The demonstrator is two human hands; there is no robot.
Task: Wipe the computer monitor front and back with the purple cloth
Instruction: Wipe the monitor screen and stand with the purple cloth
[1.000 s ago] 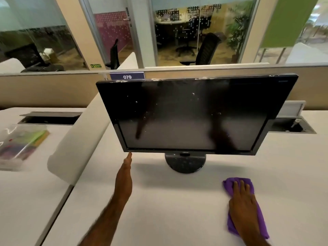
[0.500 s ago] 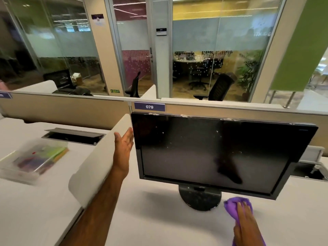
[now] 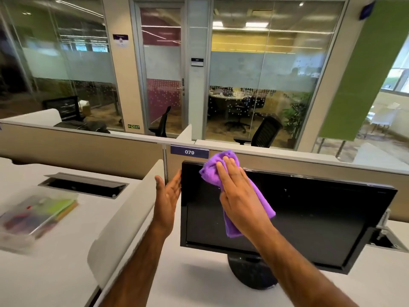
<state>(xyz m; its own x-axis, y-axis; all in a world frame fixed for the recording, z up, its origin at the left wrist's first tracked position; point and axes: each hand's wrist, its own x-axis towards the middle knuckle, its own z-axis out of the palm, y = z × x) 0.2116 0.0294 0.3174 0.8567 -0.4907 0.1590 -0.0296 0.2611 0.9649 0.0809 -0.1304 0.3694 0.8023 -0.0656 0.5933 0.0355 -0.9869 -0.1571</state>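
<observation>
Head view of an office workstation. The computer monitor (image 3: 309, 218), its screen dark, stands on a round black base (image 3: 247, 273) on the white worktop (image 3: 188, 284), turned slightly so that its left edge is nearer the camera.

The purple cloth (image 3: 260, 199) lies against the upper left part of the screen, its top bunched at the upper bezel and its lower end hanging down over the glass. The right hand (image 3: 239, 196) presses it flat there, fingers (image 3: 228, 171) straight and together, not curled round the fabric.

The left hand (image 3: 167, 196) is raised upright just beside the monitor's left edge, palm facing the monitor, fingers (image 3: 174, 185) extended and slightly spread, holding nothing. Whether the fingertips touch the bezel cannot be told.

A white divider panel (image 3: 124, 229) rises from the worktop to the left of the monitor. Beyond it are an open cable hatch (image 3: 84, 185) and a blurred clear plastic box (image 3: 33, 216) with coloured contents. Behind the monitor runs a beige partition (image 3: 77, 147) carrying a blue label (image 3: 189, 152) reading 079.
</observation>
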